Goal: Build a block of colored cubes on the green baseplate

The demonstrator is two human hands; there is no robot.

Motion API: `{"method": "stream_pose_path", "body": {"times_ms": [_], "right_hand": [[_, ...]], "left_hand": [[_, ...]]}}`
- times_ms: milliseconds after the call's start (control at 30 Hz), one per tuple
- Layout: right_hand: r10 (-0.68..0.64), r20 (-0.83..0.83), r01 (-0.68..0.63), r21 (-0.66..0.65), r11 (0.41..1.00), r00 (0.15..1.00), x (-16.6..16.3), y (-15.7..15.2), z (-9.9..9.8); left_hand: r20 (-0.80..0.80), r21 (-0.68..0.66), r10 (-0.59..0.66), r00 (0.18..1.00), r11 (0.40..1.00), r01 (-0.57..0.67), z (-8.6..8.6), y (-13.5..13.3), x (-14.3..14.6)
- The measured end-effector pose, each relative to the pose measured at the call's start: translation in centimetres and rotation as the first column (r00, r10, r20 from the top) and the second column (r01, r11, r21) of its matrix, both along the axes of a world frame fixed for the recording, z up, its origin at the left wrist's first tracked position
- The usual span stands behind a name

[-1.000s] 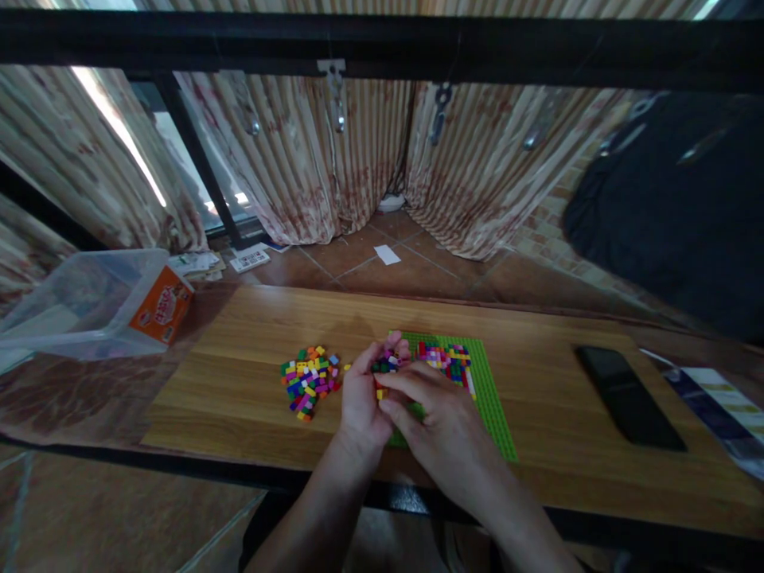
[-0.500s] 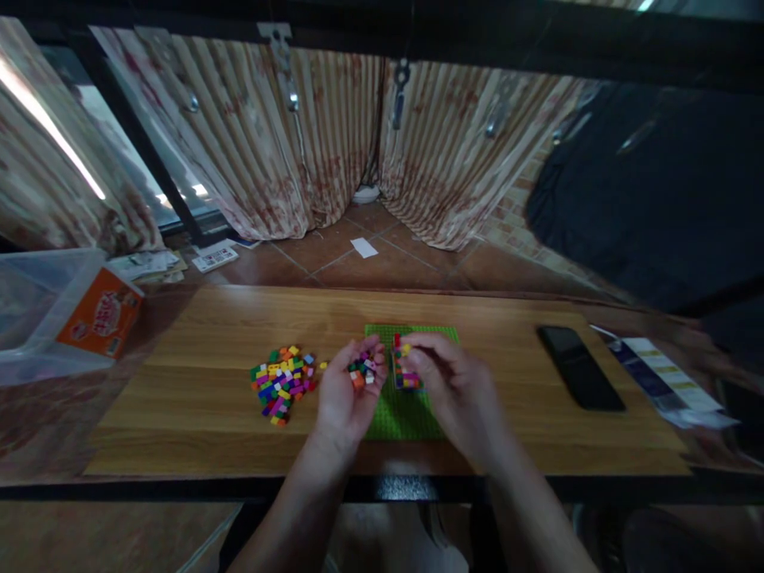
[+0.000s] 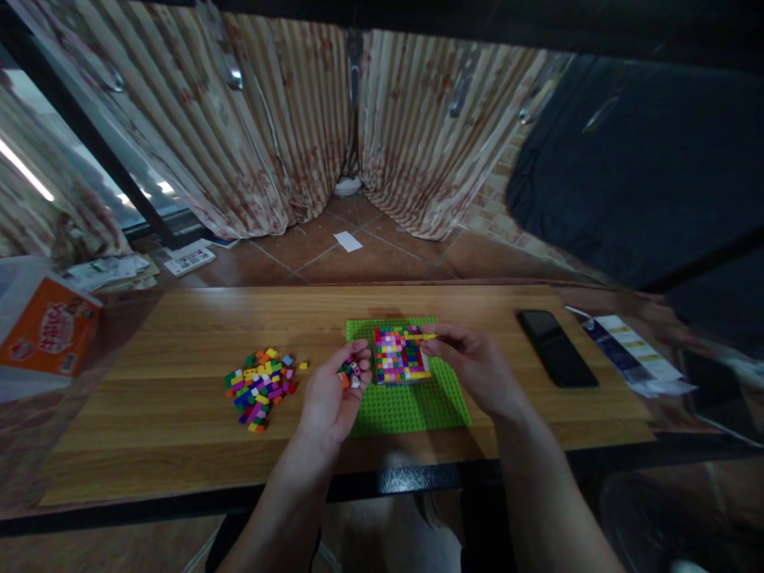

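Observation:
A multicoloured block of toy bricks (image 3: 394, 354) stands on a green baseplate (image 3: 406, 414). Just left of it, my left hand (image 3: 331, 390) is cupped, its fingers curled around several loose toy bricks (image 3: 350, 372), among them orange, white, purple and dark ones. My right hand (image 3: 474, 362) is at the block's right upper side, thumb and forefinger pinched on what looks like a yellow toy brick (image 3: 428, 337). Whether that brick touches the block I cannot tell. Farther left, a loose pile of toy bricks (image 3: 263, 387) lies on the wooden table, with a single yellow brick (image 3: 304, 366) beside it.
A black phone (image 3: 556, 348) lies on the table (image 3: 179, 414) to the right, with printed papers (image 3: 636, 354) beyond it. A clear plastic box with an orange label (image 3: 51, 326) stands at the far left. Curtains (image 3: 286, 119) hang behind the table.
My right hand has moved off the top of the brick block to its right side, uncovering the coloured bricks. My left hand still holds its loose bricks. The whole view has shifted somewhat.

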State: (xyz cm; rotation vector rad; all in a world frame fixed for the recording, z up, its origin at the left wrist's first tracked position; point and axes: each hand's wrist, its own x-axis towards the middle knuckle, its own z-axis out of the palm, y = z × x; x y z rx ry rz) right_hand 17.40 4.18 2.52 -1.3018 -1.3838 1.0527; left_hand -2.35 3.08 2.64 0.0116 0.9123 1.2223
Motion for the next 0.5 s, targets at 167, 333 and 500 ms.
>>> {"method": "stream_pose_path", "body": {"times_ms": [167,333,500], "right_hand": [[0.011,0.158,-0.016,0.028,0.999,0.987,-0.2,-0.4,-0.3],[-0.07,0.399,-0.009,0.192,0.981,0.914,-0.8,-0.5,-0.2],[-0.106,0.381,-0.001,0.269,0.963,0.918,-1.2,-0.1,-1.3]], "left_hand": [[-0.039,-0.005,0.0,0.999,1.0,0.0,0.0,0.0,0.0],[-0.032,0.003,-0.01,0.999,1.0,0.01,0.1,0.0,0.1],[-0.041,0.003,-0.013,0.999,1.0,0.013,0.1,0.1,0.1]]}}
